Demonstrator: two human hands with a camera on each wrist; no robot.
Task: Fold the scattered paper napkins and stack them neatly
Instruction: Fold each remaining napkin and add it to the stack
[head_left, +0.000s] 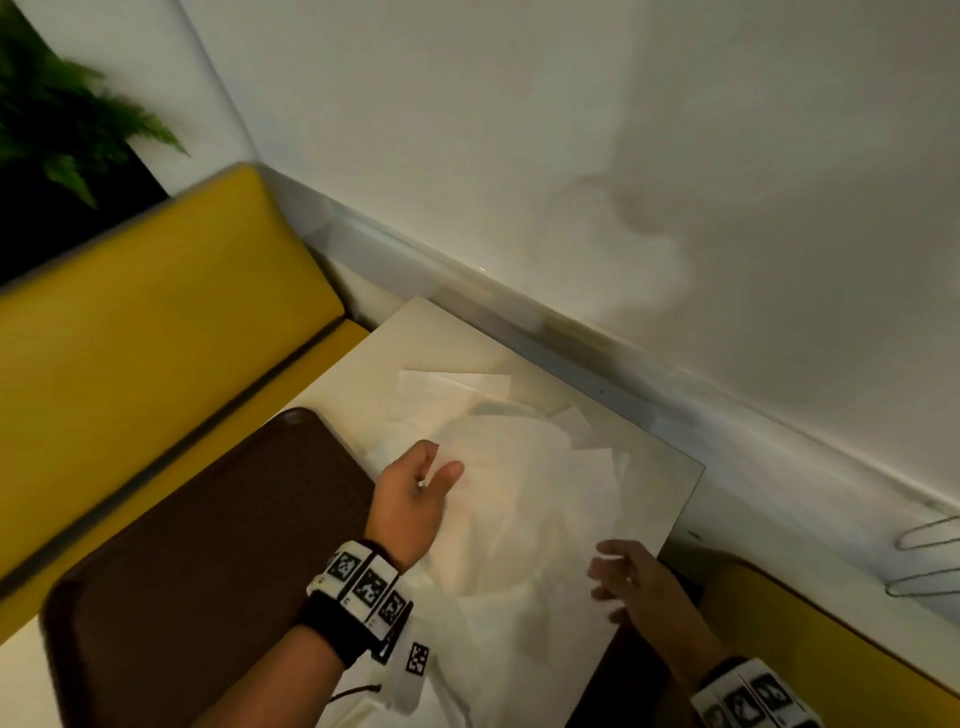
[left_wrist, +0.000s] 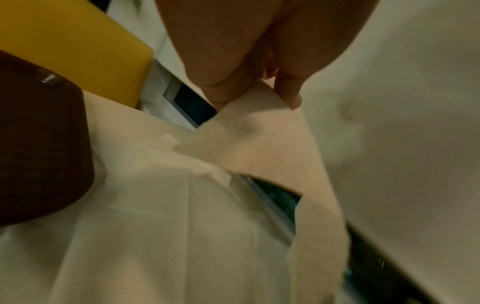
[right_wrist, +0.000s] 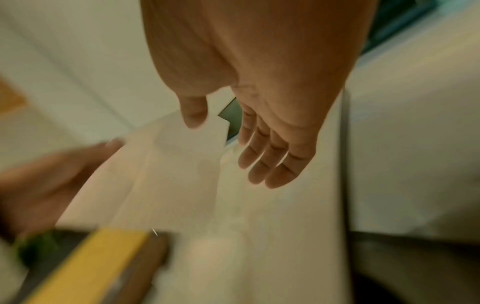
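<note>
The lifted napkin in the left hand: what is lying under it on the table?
Under the lifted napkin, pinched by the left hand, more loose napkins lie overlapping on the pale table. Whatever is beneath that pile stays covered.

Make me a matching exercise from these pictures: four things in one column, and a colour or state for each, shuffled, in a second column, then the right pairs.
Things:
1. tray
2. bench cushion
3. left hand
4. right hand

Descriptions:
A. yellow
B. pinches a raised napkin
C. dark brown
D. fingers straight, holding nothing

Pairs: 1-C, 2-A, 3-B, 4-D
</note>
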